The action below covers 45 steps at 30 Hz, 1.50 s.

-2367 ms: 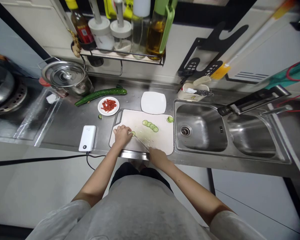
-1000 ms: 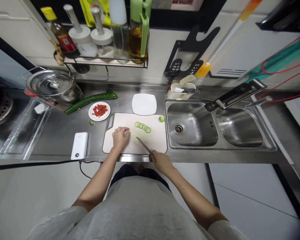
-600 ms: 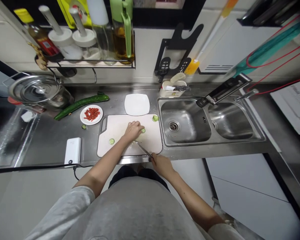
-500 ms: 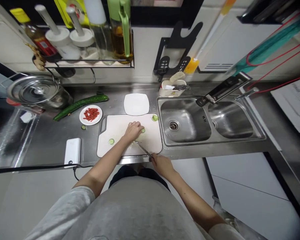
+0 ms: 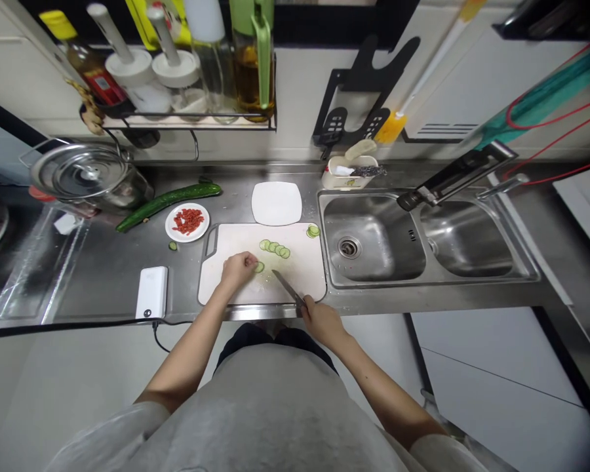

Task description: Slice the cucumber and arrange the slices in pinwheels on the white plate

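My left hand [image 5: 238,269] is low over the left half of the white cutting board [image 5: 226,237], fingers pinched at the edge of a cucumber slice [image 5: 259,267]. In my right hand [image 5: 322,321], at the board's front edge, is the handle of a kitchen knife [image 5: 288,287]. Its blade points up and left over the board. A short row of overlapping cucumber slices [image 5: 274,248] lies in the middle of the board. More cucumber slices [image 5: 313,231] are stacked at its far right corner.
Behind the board sits a white square plate [image 5: 276,204]. A small plate [image 5: 170,231] of red berries and a long cucumber [image 5: 177,195] lie left, near a lidded steel pot [image 5: 96,180]. A white power bank [image 5: 152,292] is by the front edge. The double sink [image 5: 373,239] is right.
My left hand has moved left and nearer me, off the row of slices, which now shows. The lone slice at the board's left has shifted right with my fingers. The knife stays in my right hand.
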{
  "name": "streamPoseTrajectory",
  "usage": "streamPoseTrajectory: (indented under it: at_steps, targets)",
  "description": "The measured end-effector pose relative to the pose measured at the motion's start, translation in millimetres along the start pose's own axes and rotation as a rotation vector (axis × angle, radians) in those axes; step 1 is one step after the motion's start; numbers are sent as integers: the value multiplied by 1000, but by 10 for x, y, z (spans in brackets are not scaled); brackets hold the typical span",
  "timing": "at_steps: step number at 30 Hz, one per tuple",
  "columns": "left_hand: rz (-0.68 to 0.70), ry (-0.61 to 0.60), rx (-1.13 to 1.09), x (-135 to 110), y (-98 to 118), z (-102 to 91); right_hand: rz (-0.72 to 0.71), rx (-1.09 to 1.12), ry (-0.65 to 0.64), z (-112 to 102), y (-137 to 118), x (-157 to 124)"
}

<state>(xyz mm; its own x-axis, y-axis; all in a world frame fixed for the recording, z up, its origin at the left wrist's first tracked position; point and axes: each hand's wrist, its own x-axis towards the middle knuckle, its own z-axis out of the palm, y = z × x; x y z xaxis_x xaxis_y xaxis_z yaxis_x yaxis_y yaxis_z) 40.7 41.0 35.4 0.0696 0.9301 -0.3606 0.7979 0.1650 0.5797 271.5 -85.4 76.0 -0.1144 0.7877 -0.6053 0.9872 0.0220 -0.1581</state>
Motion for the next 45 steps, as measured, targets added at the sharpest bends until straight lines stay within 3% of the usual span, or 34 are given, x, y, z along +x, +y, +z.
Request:
streamPoseTrajectory:
  at_steps: [6,15,26,45]
  targets:
    - [-36,2,143,-150,-155,60,-59,-5,27,-81,-157,73]
    - [-49,128,216,-204,-270,5,-100,-52,-2,-98,-387,162]
    - [-55,90,211,-180,-276,75,-108,-48,-33,-135,-539,229]
    - [-71,84,194,-171,-251,74,-100,-63,-86,-202,-568,228]
